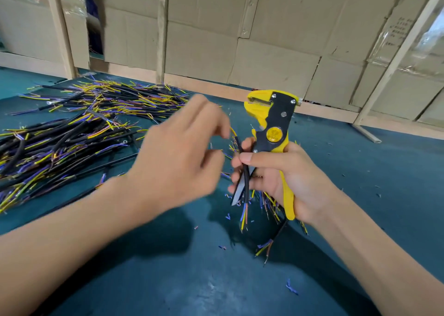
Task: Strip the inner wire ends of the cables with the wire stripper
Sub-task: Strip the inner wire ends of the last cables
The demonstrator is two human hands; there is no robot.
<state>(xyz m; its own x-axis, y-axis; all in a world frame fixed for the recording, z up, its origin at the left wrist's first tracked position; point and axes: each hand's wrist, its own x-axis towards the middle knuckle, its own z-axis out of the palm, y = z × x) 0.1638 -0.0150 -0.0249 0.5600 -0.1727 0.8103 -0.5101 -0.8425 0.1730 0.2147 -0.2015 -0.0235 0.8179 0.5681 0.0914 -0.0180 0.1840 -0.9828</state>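
Observation:
My right hand (pixel 283 178) grips a yellow and black wire stripper (pixel 271 123) upright, jaws at the top. Its thumb also pins a black cable (pixel 245 181) against the handle; the cable's blue, yellow and brown inner wires hang below the fingers. My left hand (pixel 182 154) hovers just left of the stripper, blurred, fingers loosely bent and holding nothing. A big pile of black cables (pixel 79 123) with coloured wire ends lies on the left of the green table (pixel 372 183).
Another black cable (pixel 271 241) with bare ends lies under my right hand, among several stripped cables. Small bits of cut insulation (pixel 291 288) dot the table. A wall of cardboard sheets and wooden strips (pixel 240 39) stands behind the table.

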